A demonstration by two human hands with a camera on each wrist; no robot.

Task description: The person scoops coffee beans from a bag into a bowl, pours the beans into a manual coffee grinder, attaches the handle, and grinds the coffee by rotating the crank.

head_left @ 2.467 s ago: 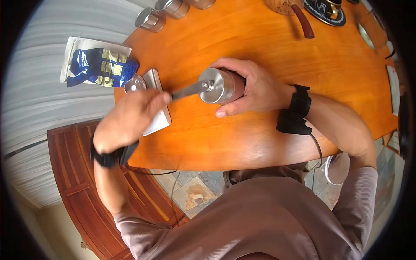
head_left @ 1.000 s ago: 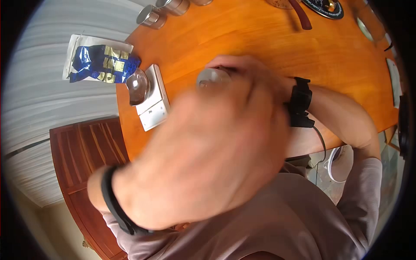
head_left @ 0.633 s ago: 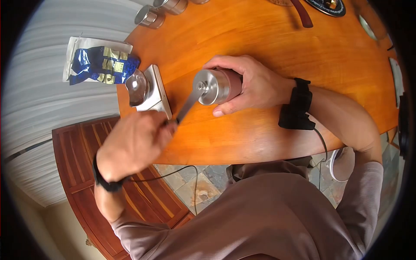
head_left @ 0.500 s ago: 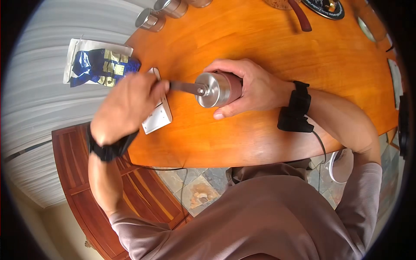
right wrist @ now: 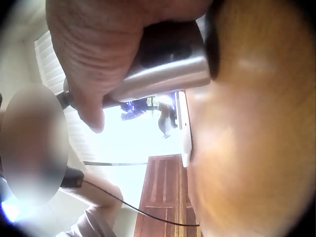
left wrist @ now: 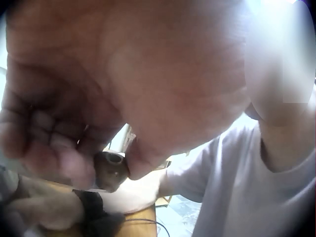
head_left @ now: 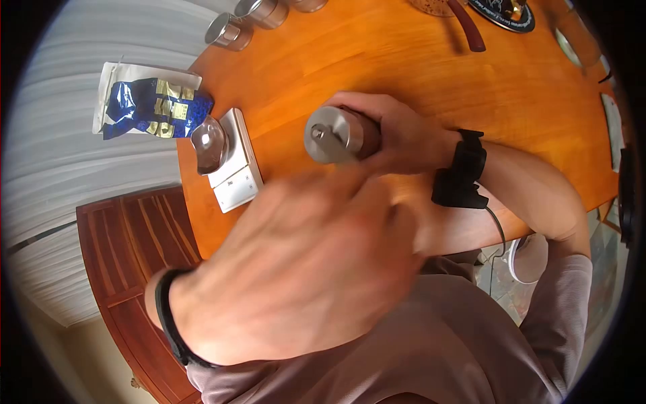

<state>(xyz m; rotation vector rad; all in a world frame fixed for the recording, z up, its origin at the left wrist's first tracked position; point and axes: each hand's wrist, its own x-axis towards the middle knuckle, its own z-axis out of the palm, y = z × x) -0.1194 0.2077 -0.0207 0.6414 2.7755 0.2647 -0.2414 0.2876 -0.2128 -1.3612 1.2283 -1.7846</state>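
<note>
A steel hand coffee grinder (head_left: 321,143) with a brown band stands on the wooden table in the head view, its lid facing up toward the camera. My right hand (head_left: 414,138) grips its body from the right, thumb on the near side. In the right wrist view the grinder's steel lower part (right wrist: 168,79) shows below the palm, down at the tabletop. From the lid the crank arm (head_left: 331,147) runs toward my body, its far end hidden under my blurred left hand (head_left: 309,256). In the left wrist view the curled left fingers hold the crank's dark knob (left wrist: 109,172).
Left of the grinder lies a white scale (head_left: 237,192) with a clear brownish dish (head_left: 210,145) at its edge. A blue and white bag (head_left: 151,101) sits beyond. Metal cups (head_left: 229,32) and a red-brown handle (head_left: 469,28) are at the far side.
The left hand has swung round from over the scale to the near side of the grinder, turning the crank arm with it. My right hand and the grinder stay almost in place.
</note>
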